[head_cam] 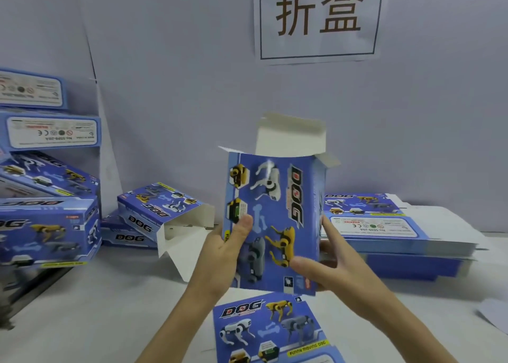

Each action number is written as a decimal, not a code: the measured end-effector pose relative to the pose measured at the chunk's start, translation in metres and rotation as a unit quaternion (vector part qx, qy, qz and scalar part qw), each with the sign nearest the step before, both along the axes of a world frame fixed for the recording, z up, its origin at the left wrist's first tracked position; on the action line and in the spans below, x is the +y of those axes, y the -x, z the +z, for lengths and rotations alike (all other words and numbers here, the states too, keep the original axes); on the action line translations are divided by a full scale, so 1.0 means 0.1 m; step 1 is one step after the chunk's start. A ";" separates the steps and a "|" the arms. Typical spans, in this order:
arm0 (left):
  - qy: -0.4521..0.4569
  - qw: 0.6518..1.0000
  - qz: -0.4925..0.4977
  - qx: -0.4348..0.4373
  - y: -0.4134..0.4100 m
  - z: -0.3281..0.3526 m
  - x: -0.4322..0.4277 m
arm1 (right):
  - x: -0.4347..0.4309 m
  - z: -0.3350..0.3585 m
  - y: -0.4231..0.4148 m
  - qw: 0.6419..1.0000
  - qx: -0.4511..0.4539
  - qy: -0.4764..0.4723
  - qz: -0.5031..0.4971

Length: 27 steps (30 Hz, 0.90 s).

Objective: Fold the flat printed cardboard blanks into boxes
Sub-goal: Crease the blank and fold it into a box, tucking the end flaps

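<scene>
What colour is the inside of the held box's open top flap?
Plain white, unprinted; the head view shows the flap of the box best.

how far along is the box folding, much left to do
Done: several folded boxes stacked at left, one open-ended box beside them. In hand: the left hand and right hand hold a half-formed box, top flaps open. Left: a stack of flat blanks at right, plus one blank in front.
</scene>
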State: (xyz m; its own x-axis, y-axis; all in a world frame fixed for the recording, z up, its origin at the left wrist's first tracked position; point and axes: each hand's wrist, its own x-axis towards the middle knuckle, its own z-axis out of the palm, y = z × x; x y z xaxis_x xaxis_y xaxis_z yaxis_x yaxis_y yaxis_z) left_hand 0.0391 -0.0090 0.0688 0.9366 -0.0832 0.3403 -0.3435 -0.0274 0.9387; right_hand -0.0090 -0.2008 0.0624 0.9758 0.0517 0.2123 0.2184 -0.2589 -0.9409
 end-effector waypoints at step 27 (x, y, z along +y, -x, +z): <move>0.403 0.909 -0.107 -0.023 -0.60 0.90 1.09 | 0.15 0.01 -0.07 0.992 0.057 -0.103 0.044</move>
State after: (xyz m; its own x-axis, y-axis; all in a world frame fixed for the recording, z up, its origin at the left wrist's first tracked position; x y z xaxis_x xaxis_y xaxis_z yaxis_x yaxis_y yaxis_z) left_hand 0.0992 0.0999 0.1590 0.9113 0.0325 0.4104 -0.3002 0.7347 0.6084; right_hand -0.0021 -0.1853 0.0637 0.9878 0.1048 0.1153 0.1203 -0.0428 -0.9918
